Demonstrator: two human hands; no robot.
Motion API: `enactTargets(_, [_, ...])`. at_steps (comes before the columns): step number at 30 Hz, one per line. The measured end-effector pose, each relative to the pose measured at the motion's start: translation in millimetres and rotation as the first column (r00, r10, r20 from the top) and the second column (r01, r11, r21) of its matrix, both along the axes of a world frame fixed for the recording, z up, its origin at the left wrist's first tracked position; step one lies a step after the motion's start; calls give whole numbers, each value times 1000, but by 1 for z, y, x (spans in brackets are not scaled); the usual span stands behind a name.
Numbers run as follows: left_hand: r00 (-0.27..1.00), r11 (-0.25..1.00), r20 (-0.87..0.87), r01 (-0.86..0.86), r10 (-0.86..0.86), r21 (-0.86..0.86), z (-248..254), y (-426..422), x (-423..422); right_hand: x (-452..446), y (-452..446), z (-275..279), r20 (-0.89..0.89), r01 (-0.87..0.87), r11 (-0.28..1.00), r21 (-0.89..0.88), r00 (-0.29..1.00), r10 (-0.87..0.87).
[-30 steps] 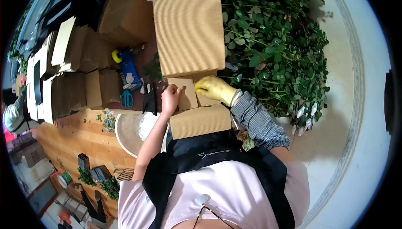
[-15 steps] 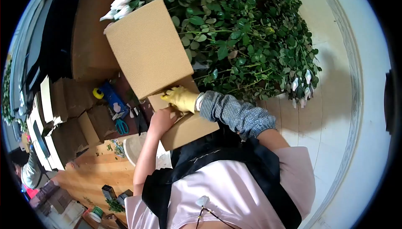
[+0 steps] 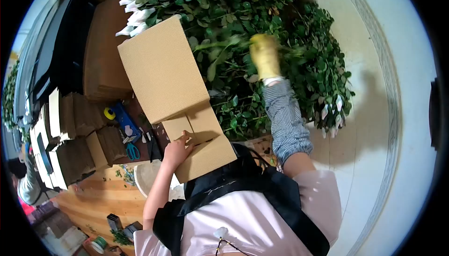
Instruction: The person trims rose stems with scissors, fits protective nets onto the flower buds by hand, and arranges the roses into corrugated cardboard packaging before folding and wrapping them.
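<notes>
A creased piece of corrugated cardboard [image 3: 163, 69] leans in front of me, its lower panels folded near my waist. My bare left hand [image 3: 177, 152] lies on the lower part, fingers apart and pressed on the surface beside a fold. To the right, my right hand [image 3: 265, 57], in a yellow glove, is above a large heap of leafy rose stems [image 3: 234, 3]. It is closed around a green rose stem [image 3: 224, 44], blurred by motion. White-wrapped rose heads [image 3: 138, 17] stick out at the heap's left end, others [image 3: 334, 115] at its lower right.
Stacked cardboard [image 3: 105, 50] and smaller cardboard pieces [image 3: 75, 153] stand on the left. Near them lie blue-handled scissors [image 3: 133, 151], yellow tape [image 3: 109, 113] and a blue box [image 3: 125, 118]. A pale round bin [image 3: 142, 181] stands below. Another person [image 3: 29, 186] is at far left.
My gloved right hand has left the cardboard and moved up and right to the rose stems, closing on one. My left hand stays on the cardboard, which sits slightly lower in view.
</notes>
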State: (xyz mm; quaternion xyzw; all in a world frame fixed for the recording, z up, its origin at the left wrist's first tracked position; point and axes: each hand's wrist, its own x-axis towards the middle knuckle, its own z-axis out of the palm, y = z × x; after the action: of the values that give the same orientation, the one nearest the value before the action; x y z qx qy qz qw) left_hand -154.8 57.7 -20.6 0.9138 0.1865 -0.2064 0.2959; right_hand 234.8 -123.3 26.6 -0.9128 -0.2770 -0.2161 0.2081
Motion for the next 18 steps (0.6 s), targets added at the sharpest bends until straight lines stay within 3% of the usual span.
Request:
enactTargets(1, [1000, 1000, -3, 12, -12, -12, 0, -2, -6, 17, -11, 18, 1, 219, 974, 51, 976, -219])
enactTargets(2, [999, 1000, 39, -2, 2, 5, -6, -4, -7, 8, -24, 57, 267, 171, 976, 131, 942, -201])
enactTargets(4, [1000, 1000, 20, 23, -24, 11, 0, -4, -3, 30, -61, 70, 306, 253, 964, 88, 914, -267])
enactTargets(5, [999, 999, 8, 48, -48, 21, 3, -3, -3, 38, -79, 70, 51, 218, 961, 169, 972, -229])
enactTargets(7, [999, 999, 27, 24, -25, 22, -4, 1, -4, 12, -93, 91, -188, 68, 907, 416, 982, 12])
enactTargets(9, [998, 998, 58, 23, -20, -53, -12, 6, -8, -23, -109, 101, -406, 27, 929, 368, 904, 135])
enactTargets(11, [993, 971, 92, -51, 74, -233, 5, 15, -5, -70, -124, 80, -655, 6, 976, 218, 742, 142])
enactTargets(13, [965, 824, -22, -234, 261, -515, -8, 33, -7, -116, -119, 65, -757, -319, 943, -97, 639, 138])
enactTargets(14, [979, 817, -129, -205, 160, -538, -48, 57, -19, -136, -119, 37, -765, -375, 920, -116, 624, 158])
enactTargets(15, [983, 788, -28, -164, 183, -593, -39, 57, -19, -152, -120, -4, -775, -430, 893, -133, 607, 177])
enactTargets(16, [976, 758, 71, -112, 204, -642, -29, 58, -20, -164, -117, -48, -700, -463, 825, -324, 704, 120])
enactTargets(17, [956, 627, -63, -238, 287, -742, -17, 56, -15, -172, -119, -98, -606, -465, 727, -505, 791, 85])
enactTargets(18, [972, 583, 1, -140, 236, -800, -49, 62, -23, -173, -133, -165, -647, -482, 780, -398, 751, 134])
